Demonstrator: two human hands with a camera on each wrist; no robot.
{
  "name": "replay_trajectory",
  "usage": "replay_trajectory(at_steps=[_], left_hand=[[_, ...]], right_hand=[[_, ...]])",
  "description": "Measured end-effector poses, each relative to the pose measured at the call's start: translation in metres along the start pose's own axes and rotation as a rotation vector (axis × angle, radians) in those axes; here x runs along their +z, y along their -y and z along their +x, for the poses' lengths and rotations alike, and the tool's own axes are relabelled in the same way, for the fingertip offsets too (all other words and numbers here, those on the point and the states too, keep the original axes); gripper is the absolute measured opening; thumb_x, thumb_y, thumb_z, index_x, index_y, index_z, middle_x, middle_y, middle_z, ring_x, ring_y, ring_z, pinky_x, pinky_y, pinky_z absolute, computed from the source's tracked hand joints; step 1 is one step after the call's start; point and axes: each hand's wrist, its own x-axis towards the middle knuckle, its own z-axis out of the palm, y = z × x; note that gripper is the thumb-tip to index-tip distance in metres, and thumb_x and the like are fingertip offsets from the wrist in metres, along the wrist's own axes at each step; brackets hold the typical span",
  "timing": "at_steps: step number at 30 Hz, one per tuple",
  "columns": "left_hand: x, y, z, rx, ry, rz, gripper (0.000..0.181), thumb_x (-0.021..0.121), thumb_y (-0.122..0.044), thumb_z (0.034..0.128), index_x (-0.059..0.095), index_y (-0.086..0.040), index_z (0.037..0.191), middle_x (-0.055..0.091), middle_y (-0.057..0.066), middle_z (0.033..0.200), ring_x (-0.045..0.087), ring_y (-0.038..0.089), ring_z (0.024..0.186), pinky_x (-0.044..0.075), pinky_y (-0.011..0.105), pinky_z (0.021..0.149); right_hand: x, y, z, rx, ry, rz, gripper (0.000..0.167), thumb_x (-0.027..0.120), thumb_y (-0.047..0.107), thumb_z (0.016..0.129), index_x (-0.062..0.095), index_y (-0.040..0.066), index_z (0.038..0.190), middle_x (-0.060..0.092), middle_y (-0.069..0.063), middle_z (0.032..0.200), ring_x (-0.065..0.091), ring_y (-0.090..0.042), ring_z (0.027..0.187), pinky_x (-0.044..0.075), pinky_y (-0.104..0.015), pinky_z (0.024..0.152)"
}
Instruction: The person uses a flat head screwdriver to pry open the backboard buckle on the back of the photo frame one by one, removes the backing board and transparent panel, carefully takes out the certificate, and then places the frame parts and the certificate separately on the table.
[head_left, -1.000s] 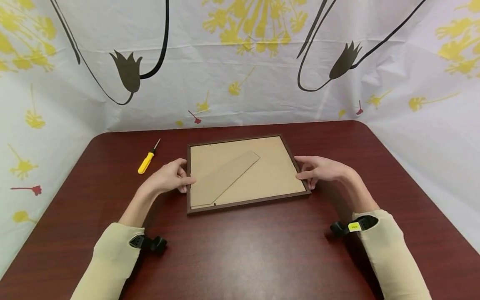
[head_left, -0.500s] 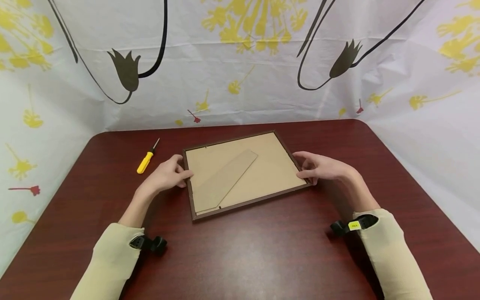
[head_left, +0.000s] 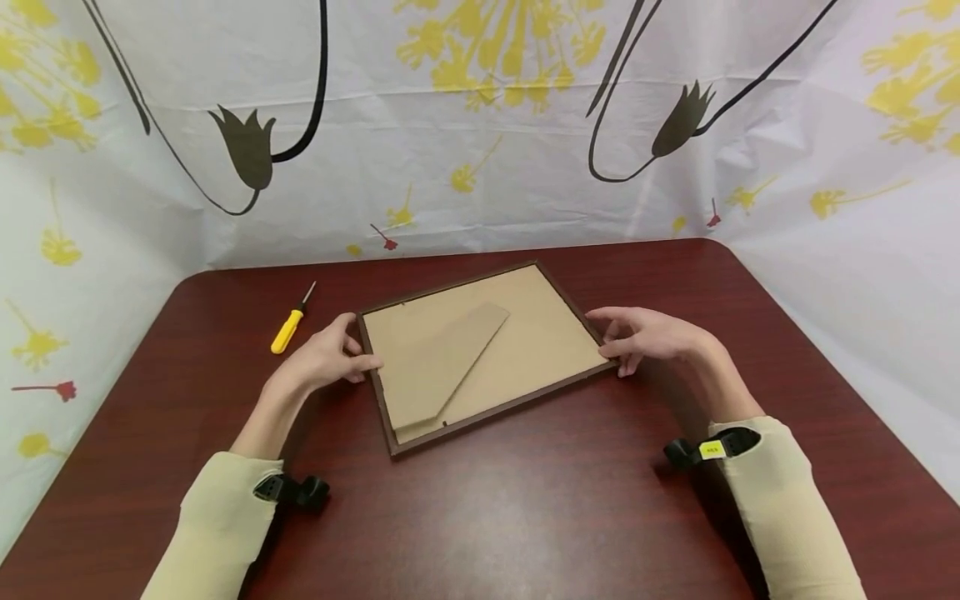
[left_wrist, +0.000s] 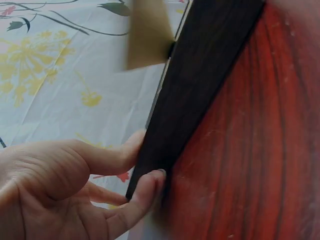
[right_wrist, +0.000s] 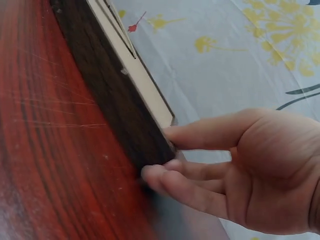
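A picture frame [head_left: 555, 333] with a dark brown edge lies back side up, slanted on the table. On its tan backing, the easel stand flap [head_left: 450, 362] runs diagonally and lifts slightly away from the board; the left wrist view shows the flap [left_wrist: 147, 37] sticking out. My left hand [head_left: 326, 354] grips the left edge, thumb on top and fingers against the outer side [left_wrist: 170, 100]. At the right edge, near the front corner, my right hand [head_left: 645, 333] pinches the frame between thumb and fingers; its dark side [right_wrist: 110, 85] shows in the right wrist view.
A yellow-handled screwdriver [head_left: 287, 332] lies left of the frame, tip pointing away. The dark red wooden table [head_left: 495, 517] has rounded far corners. A white patterned sheet [head_left: 525, 200] hangs behind and at both sides.
The frame has turned counterclockwise in the head view, its left side coming nearer and its right side going farther. The stand flap now stands off the backing a little. Both hands keep hold.
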Motion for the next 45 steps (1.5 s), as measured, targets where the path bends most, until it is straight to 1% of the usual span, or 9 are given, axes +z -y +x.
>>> replay_trajectory(at_steps=[4,6,9,13,19,24,31,40,45], left_hand=[[-0.002,-0.003,-0.003,-0.017,0.040,0.055,0.100,0.078,-0.034,0.0905,0.012,0.012,0.151,0.055,0.024,0.114,0.069,0.022,0.085,0.041,0.051,0.100],[-0.003,-0.004,-0.003,-0.009,0.032,0.088,0.100,0.079,-0.037,0.0887,0.016,0.014,0.147,0.057,0.024,0.109,0.067,0.021,0.084,0.041,0.049,0.096],[-0.003,-0.005,-0.004,0.026,-0.009,0.107,0.097,0.076,-0.036,0.0919,0.018,0.017,0.148,0.054,0.031,0.118,0.067,0.023,0.084,0.041,0.052,0.099],[-0.002,-0.003,-0.003,0.069,-0.088,0.115,0.083,0.068,-0.029,0.0983,0.021,0.015,0.151,0.037,0.037,0.138,0.067,0.033,0.098,0.040,0.056,0.103],[-0.002,0.001,0.000,0.109,-0.158,0.161,0.069,0.067,-0.024,0.0984,0.036,0.015,0.146,0.034,0.036,0.142,0.056,0.038,0.105,0.046,0.051,0.092],[-0.005,0.002,-0.002,0.092,-0.134,0.111,0.063,0.071,-0.024,0.0960,0.042,0.015,0.136,0.041,0.032,0.132,0.059,0.036,0.101,0.047,0.048,0.091],[-0.012,0.005,-0.005,0.119,-0.049,0.103,0.042,0.075,-0.024,0.0933,0.054,0.006,0.115,0.057,0.018,0.103,0.054,0.029,0.088,0.047,0.037,0.075],[-0.010,0.005,-0.002,0.182,-0.074,0.118,0.027,0.065,-0.015,0.0992,0.061,0.005,0.116,0.062,0.019,0.106,0.058,0.033,0.099,0.047,0.042,0.081],[-0.012,0.007,-0.003,0.194,0.012,0.105,0.027,0.070,-0.012,0.0963,0.060,0.005,0.115,0.062,0.016,0.102,0.060,0.028,0.093,0.049,0.037,0.079]], right_hand=[[0.001,-0.002,0.002,0.012,-0.148,-0.106,0.053,0.066,0.015,0.098,0.046,-0.006,0.142,0.067,-0.015,0.095,0.071,-0.028,0.073,0.059,-0.039,0.068],[0.002,-0.002,0.003,0.027,-0.210,-0.139,0.046,0.067,0.018,0.099,0.052,-0.006,0.135,0.068,-0.014,0.094,0.071,-0.026,0.073,0.059,-0.039,0.069],[0.003,-0.001,0.003,0.057,-0.255,-0.160,0.040,0.067,0.020,0.099,0.055,-0.005,0.128,0.067,-0.014,0.090,0.071,-0.025,0.070,0.059,-0.038,0.068],[0.004,0.000,0.001,0.113,-0.191,-0.121,0.042,0.063,0.022,0.101,0.047,-0.006,0.128,0.063,-0.015,0.082,0.068,-0.026,0.061,0.058,-0.038,0.061],[0.006,0.002,0.002,0.117,-0.097,0.010,0.041,0.057,0.021,0.105,0.041,-0.009,0.127,0.065,-0.016,0.077,0.068,-0.028,0.060,0.058,-0.039,0.059],[0.010,0.003,0.005,0.068,-0.194,0.045,0.042,0.060,0.017,0.103,0.041,-0.012,0.127,0.068,-0.020,0.085,0.072,-0.029,0.071,0.060,-0.041,0.068],[0.014,0.006,0.010,0.037,-0.389,-0.092,0.049,0.068,0.019,0.099,0.046,-0.002,0.137,0.070,-0.019,0.095,0.074,-0.025,0.079,0.056,-0.034,0.079],[0.020,0.011,0.016,-0.062,-0.229,0.045,0.017,0.065,0.008,0.099,0.060,-0.004,0.110,0.066,-0.023,0.089,0.071,-0.034,0.075,0.060,-0.043,0.070],[0.023,0.013,0.018,-0.091,-0.270,-0.018,0.019,0.067,0.009,0.098,0.061,-0.003,0.112,0.069,-0.019,0.095,0.072,-0.031,0.084,0.059,-0.038,0.076]])
